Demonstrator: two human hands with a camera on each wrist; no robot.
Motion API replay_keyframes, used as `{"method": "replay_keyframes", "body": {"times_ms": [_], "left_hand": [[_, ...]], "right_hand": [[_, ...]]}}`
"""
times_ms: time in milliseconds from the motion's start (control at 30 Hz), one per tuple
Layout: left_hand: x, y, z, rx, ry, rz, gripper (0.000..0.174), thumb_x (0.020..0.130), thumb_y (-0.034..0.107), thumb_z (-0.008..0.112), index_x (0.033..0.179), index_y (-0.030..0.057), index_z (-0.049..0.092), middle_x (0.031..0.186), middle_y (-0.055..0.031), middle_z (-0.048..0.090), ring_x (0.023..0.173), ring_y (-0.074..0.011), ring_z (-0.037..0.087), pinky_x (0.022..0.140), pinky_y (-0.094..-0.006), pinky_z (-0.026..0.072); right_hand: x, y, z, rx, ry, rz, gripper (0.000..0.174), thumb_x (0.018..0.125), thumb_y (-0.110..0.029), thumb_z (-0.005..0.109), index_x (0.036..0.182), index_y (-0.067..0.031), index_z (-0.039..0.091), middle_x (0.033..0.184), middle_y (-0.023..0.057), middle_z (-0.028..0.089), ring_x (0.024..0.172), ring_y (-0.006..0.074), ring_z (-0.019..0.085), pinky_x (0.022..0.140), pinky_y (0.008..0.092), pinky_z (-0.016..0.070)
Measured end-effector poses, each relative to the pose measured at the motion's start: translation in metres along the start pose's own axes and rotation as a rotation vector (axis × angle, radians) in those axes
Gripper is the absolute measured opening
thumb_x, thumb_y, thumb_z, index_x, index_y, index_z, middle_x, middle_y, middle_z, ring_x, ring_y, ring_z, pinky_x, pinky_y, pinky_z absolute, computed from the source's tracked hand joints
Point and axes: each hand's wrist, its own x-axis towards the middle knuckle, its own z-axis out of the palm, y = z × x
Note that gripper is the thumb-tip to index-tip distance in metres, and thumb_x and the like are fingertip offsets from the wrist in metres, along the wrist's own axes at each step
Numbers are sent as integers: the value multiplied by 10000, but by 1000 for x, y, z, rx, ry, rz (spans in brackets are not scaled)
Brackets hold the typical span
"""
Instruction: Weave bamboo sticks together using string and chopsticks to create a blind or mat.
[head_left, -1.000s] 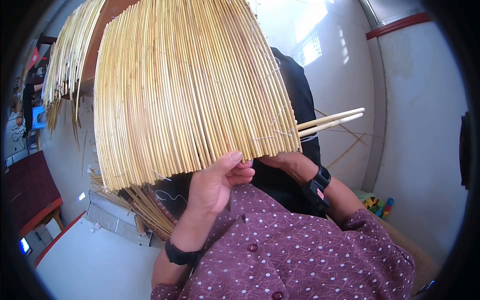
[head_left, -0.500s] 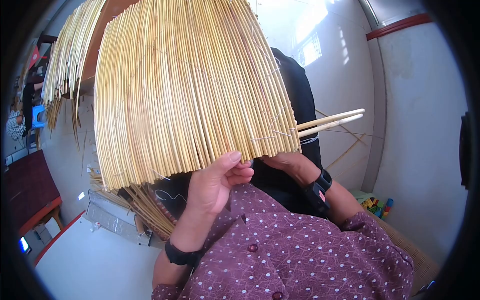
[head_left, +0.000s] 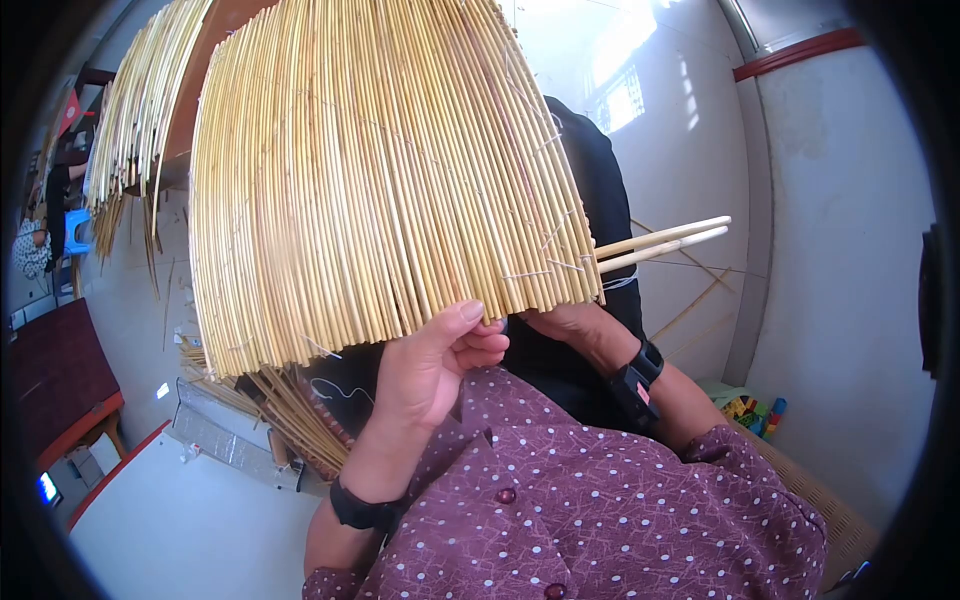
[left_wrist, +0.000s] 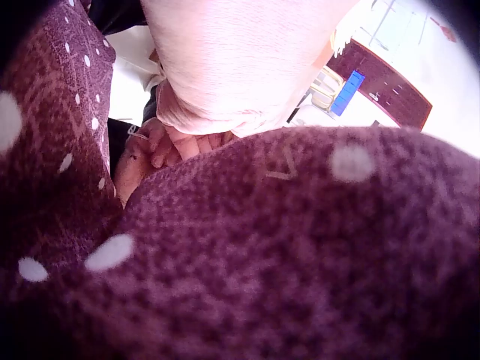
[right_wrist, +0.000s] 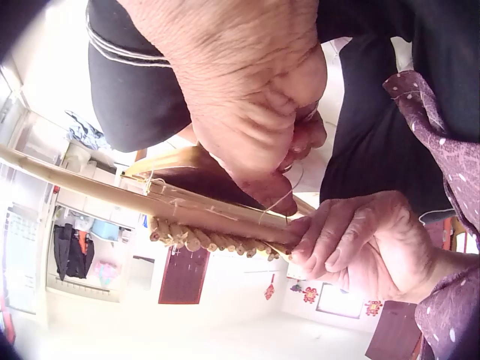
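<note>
A panel of straw-coloured stalks [head_left: 390, 180], stitched with pale thread, covers the upper middle of the head view. My left hand [head_left: 425, 375] grips its near edge, thumb on top and fingers curled below. Farther right, my right hand [head_left: 575, 325] is partly hidden under the panel's corner. From the right wrist view, my right hand [right_wrist: 240, 97] has curled fingers pinching a thin thread [right_wrist: 279, 202] under the panel, close to the left fingers [right_wrist: 330, 240]. Two pale rods [head_left: 665, 240] jut out from the panel's right side. The left wrist view shows mostly purple sleeve cloth [left_wrist: 300, 247].
Another bundle of stalks [head_left: 140, 110] hangs over a brown table edge at the upper left. Loose stalks [head_left: 300, 420] lie below the panel, beside a white table [head_left: 200, 520]. A blue stool [head_left: 76, 234] and a person are far left; a wall [head_left: 840, 200] stands right.
</note>
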Motion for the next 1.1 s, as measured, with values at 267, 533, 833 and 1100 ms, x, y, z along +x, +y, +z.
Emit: {"method": "replay_keyframes", "body": {"times_ms": [267,533,833,1100], "left_hand": [[-1,0,1,-17,-9,-6,217,873,155,637,983,-33,637,865,-147,677,765,-230,683,703,-338,581],[-2,3,3,-55,-26,-53,206,879,153,628,975,-29,634,869,-144,677,793,-234,683,730,-350,575],[-4,6,5,-69,-38,-62,202,877,149,632,974,-28,635,866,-144,680,787,-234,684,722,-344,576],[-7,7,2,-74,-27,-72,212,881,154,627,979,-34,634,868,-153,679,780,-244,684,712,-347,577]], "right_hand": [[6,15,-12,112,-57,95,379,876,-181,678,1207,-45,553,1173,70,585,1056,164,571,917,311,477],[14,46,-38,-271,36,127,355,874,-199,682,1171,-42,564,1121,62,596,1033,153,568,902,305,484],[-20,1,-9,-166,43,301,364,868,-130,590,1218,-69,512,1068,51,582,937,148,572,814,278,489],[-33,-23,3,-111,255,544,442,860,-74,490,1298,-106,439,1020,37,559,859,143,572,736,257,488]]}}
